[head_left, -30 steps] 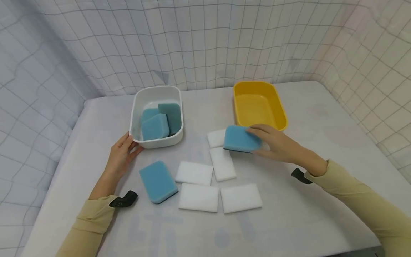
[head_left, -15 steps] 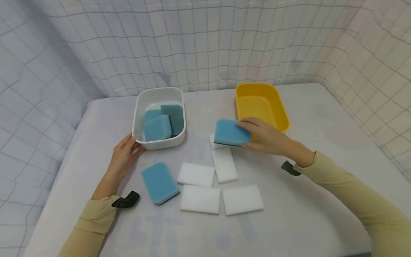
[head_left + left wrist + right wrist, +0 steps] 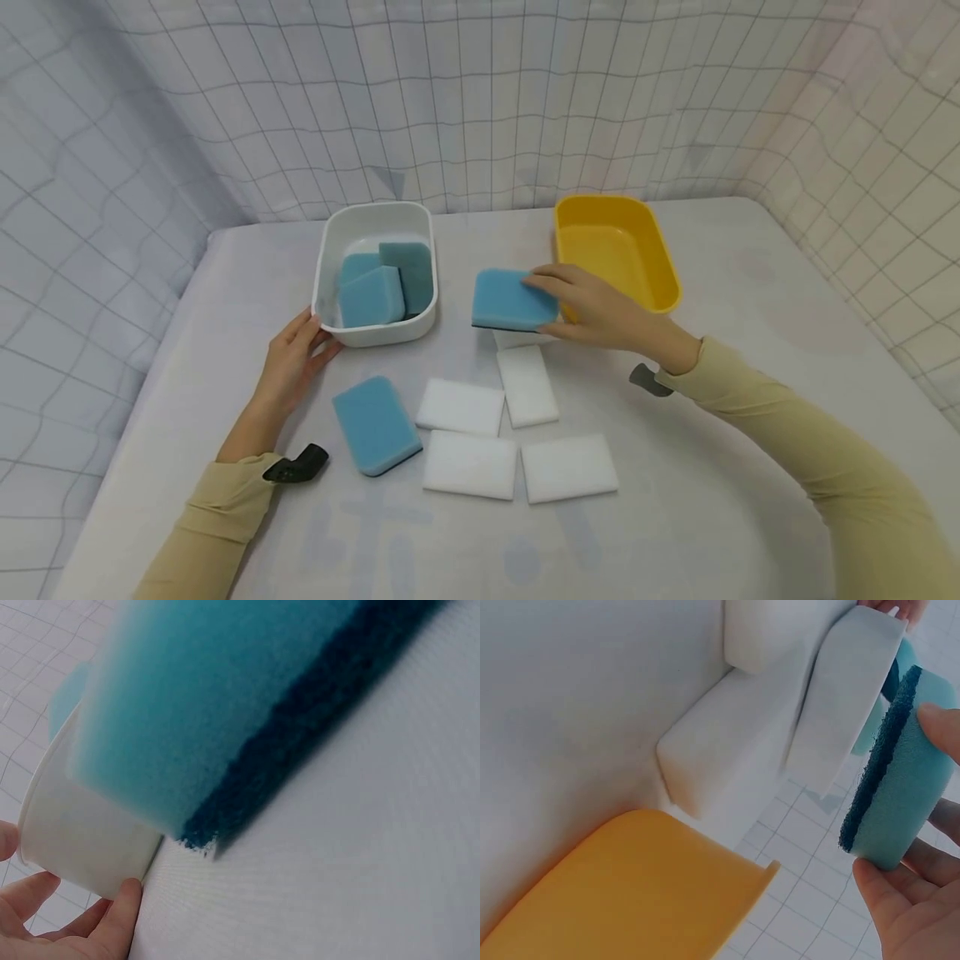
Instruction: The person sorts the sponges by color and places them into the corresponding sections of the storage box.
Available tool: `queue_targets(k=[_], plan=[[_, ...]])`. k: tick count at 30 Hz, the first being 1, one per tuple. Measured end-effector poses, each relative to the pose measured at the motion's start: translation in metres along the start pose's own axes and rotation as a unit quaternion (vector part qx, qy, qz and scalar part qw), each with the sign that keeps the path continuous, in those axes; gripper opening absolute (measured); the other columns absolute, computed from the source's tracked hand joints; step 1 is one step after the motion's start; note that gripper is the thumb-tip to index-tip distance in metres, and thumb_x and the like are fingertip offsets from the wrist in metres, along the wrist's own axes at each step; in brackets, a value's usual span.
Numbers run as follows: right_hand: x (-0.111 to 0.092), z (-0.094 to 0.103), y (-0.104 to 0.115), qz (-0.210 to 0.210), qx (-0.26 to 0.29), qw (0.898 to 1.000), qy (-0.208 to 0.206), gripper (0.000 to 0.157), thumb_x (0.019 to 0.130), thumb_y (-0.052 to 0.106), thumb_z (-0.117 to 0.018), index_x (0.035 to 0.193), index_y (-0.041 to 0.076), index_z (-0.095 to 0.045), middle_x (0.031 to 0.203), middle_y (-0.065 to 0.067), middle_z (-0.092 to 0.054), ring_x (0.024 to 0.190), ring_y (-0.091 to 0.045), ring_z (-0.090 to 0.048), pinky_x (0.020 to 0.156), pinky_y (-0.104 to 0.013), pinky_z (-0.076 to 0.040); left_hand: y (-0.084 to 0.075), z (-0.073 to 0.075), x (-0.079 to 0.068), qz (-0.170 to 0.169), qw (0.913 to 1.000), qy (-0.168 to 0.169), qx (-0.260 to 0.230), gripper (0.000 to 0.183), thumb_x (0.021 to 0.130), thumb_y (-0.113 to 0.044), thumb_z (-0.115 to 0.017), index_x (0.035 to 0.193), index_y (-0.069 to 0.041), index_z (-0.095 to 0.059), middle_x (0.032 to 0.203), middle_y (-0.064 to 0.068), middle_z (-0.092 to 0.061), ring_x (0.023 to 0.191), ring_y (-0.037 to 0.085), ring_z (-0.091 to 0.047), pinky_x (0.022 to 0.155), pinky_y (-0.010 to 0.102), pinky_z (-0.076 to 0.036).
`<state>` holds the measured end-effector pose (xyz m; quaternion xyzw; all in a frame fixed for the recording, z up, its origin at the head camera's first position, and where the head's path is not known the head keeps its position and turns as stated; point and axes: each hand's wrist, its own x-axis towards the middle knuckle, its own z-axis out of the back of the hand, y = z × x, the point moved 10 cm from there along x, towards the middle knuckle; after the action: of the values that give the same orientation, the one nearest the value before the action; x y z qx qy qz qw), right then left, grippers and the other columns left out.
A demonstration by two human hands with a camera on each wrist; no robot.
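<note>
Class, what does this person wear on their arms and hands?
The left hand and right hand wear no gloves. The left sleeve and right sleeve are khaki, creased, reaching the wrists. Beside their ends sit a bent black piece at the left and a dark grey piece at the right.

- Small screened workspace; home or lab, cannot tell.
- Grid-patterned cloth (image 3: 480, 108) beyond and either side of the fingers (image 3: 551, 283).
- White-covered table (image 3: 675, 517) beneath them.

White grid-lined backdrop (image 3: 480, 108) behind, pale table (image 3: 690, 508) below
</note>
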<state>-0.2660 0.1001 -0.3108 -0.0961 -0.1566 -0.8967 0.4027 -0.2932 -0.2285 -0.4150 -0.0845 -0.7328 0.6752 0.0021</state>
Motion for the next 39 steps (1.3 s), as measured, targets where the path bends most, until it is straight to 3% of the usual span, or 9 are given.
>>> queue_targets(k=[7,14,27,35,39], plan=[[0.020,-0.004,0.014,0.030,0.000,1.000,-0.010,0.061,0.083,0.028,-0.072,0.133,0.003,-0.049,0.132,-0.017,-0.052,0.118,-0.028,-0.053,0.099,-0.038,-0.049,0.001,0.002,0.000,-0.003,1.0000,-0.004,0.006,0.063,0.098,-0.036,-0.043,0.151,-0.013,-0.018,0.149,0.011,-0.030,0.106,-0.003,-0.053,0.086,0.012,-0.051],[0.038,-0.010,0.030,0.051,0.009,0.999,-0.003,0.059,0.084,0.025,-0.071,0.133,0.003,-0.048,0.133,-0.017,-0.050,0.120,-0.028,-0.050,0.101,-0.037,-0.048,-0.001,0.001,-0.001,-0.004,0.9999,-0.002,0.012,0.061,0.099,-0.036,-0.040,0.151,-0.014,-0.017,0.154,0.017,-0.020,0.109,-0.002,-0.051,0.087,0.011,-0.050],[0.077,-0.023,0.070,0.098,0.022,0.995,0.005,0.057,0.086,0.025,-0.069,0.134,0.003,-0.048,0.135,-0.017,-0.049,0.124,-0.026,-0.049,0.105,-0.033,-0.045,0.002,0.002,0.000,-0.003,0.9999,-0.002,0.015,0.064,0.098,-0.039,-0.042,0.151,-0.014,-0.018,0.154,0.015,-0.022,0.108,-0.005,-0.052,0.088,0.011,-0.050],[0.092,-0.032,0.074,0.087,0.018,0.996,0.012,0.057,0.085,0.024,-0.069,0.134,0.003,-0.049,0.134,-0.017,-0.049,0.123,-0.026,-0.048,0.104,-0.032,-0.045,-0.001,0.004,0.000,-0.015,0.9998,-0.004,0.010,0.064,0.097,-0.039,-0.045,0.150,-0.013,-0.021,0.131,-0.008,-0.046,0.106,-0.004,-0.054,0.087,0.012,-0.051],[0.099,-0.038,0.070,0.077,0.010,0.997,0.013,0.055,0.085,0.023,-0.069,0.133,0.003,-0.050,0.133,-0.018,-0.049,0.122,-0.027,-0.048,0.104,-0.033,-0.045,0.000,0.004,-0.001,-0.012,0.9999,-0.004,0.007,0.064,0.097,-0.038,-0.044,0.150,-0.011,-0.019,0.142,0.004,-0.040,0.105,-0.005,-0.054,0.087,0.012,-0.051]])
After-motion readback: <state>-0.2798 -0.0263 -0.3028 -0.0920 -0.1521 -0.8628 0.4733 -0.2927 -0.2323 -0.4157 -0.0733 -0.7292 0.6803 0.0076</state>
